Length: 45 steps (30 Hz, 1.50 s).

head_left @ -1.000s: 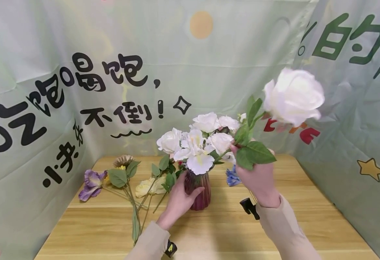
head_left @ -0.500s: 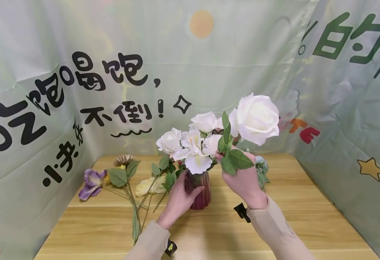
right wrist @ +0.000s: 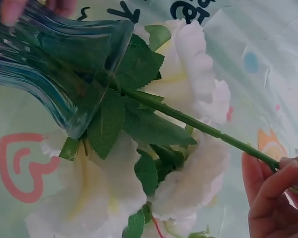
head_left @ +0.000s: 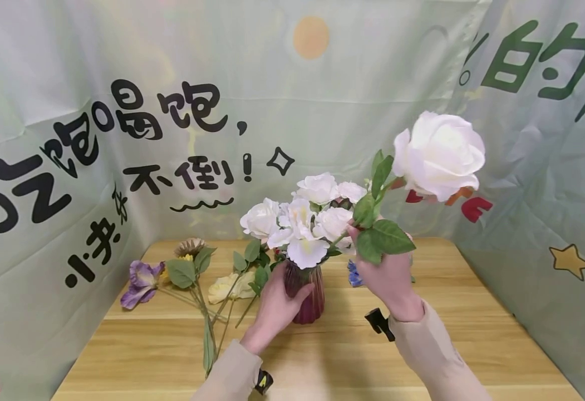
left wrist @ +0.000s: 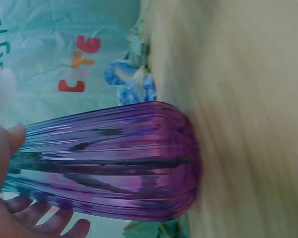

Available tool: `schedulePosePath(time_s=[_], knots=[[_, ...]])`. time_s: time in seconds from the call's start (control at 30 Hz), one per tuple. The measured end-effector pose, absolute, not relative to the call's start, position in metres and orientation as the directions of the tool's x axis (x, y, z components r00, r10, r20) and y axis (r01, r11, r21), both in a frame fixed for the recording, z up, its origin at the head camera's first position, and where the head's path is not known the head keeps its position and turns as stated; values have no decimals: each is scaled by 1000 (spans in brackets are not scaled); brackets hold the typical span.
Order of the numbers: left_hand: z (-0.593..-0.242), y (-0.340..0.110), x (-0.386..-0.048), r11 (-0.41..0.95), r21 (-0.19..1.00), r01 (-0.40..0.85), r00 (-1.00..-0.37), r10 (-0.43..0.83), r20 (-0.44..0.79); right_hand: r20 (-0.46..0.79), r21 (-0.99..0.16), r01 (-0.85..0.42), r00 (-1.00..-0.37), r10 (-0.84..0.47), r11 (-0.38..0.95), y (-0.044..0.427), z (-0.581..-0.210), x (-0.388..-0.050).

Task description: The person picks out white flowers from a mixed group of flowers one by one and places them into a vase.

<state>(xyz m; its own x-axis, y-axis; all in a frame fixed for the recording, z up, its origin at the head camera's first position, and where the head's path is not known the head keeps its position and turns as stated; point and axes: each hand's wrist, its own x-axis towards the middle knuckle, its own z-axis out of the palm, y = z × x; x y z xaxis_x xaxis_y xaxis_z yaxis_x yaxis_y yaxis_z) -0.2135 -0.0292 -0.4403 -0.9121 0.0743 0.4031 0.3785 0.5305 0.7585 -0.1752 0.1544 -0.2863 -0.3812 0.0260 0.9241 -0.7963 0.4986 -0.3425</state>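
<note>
My left hand (head_left: 281, 301) holds a ribbed glass vase (head_left: 312, 303), thumb on one side and fingers round the other. Through its purple lower wall (left wrist: 114, 163) dark stems show. Several white flowers (head_left: 299, 223) with green leaves stand bunched in the vase's mouth. My right hand (head_left: 387, 273) pinches the green stem (right wrist: 203, 128) of a large white rose (head_left: 442, 156). That rose leans to the right, its bloom well above the bunch. In the right wrist view its stem runs into the bluish mouth of the vase (right wrist: 97, 49); the lower end is not clearly told from other stems.
Left on the wooden table (head_left: 137, 345) lie a purple flower (head_left: 142, 284), a brown flower (head_left: 190, 247) and a pale yellow flower (head_left: 232, 288) with long stems. A blue flower (head_left: 354, 274) lies behind my right hand. Printed cloth walls (head_left: 372, 67) enclose the table.
My right hand moved left and down with the white rose, then back right and up, ending slightly lower than at first. My left hand stays on the vase.
</note>
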Motion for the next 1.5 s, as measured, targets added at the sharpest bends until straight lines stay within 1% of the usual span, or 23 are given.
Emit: schedulePosePath(time_s=[0.07, 0.17, 0.37, 0.47, 0.53, 0.63, 0.7, 0.87, 0.97, 1.07, 1.17, 1.33, 1.5], knots=[[-436, -29, -214, 521, 755, 398, -902, 71, 427, 925, -356, -812, -375, 53, 463, 156, -285, -174], [-431, -29, -217, 505, 754, 420, -892, 78, 445, 933, -352, -843, -349, 83, 406, 158, -281, -172], [-430, -30, -219, 517, 751, 411, -897, 84, 433, 949, -314, -867, -296, 106, 386, 159, -271, -164], [-431, -30, -219, 517, 755, 403, -901, 83, 425, 950, -312, -877, -277, 147, 367, 159, -267, -161], [-431, -30, -220, 517, 755, 404, -901, 84, 425, 946, -321, -882, -280, 166, 344, 159, -266, -160], [-430, -29, -219, 520, 752, 406, -900, 84, 427, 935, -354, -880, -321, 153, 316, 159, -265, -160], [-430, -29, -219, 520, 752, 406, -899, 82, 429, 932, -362, -875, -338, 130, 322, 158, -264, -160], [-429, -28, -217, 511, 762, 398, -905, 85, 416, 945, -326, -883, -306, 114, 338, 156, -265, -162], [-429, -28, -217, 506, 770, 388, -911, 87, 402, 939, -342, -877, -330, 93, 339, 156, -267, -164], [-428, -29, -217, 506, 772, 385, -913, 87, 399, 919, -383, -855, -390, 53, 349, 156, -271, -168], [-429, -29, -217, 508, 769, 389, -911, 87, 403, 907, -379, -822, -422, -6, 426, 154, -278, -174], [-429, -29, -217, 514, 755, 407, -901, 90, 425, 886, -324, -768, -451, -107, 552, 151, -292, -183], [-430, -30, -218, 521, 722, 456, -872, 101, 479, 840, -331, -729, -517, -165, 599, 147, -308, -190]])
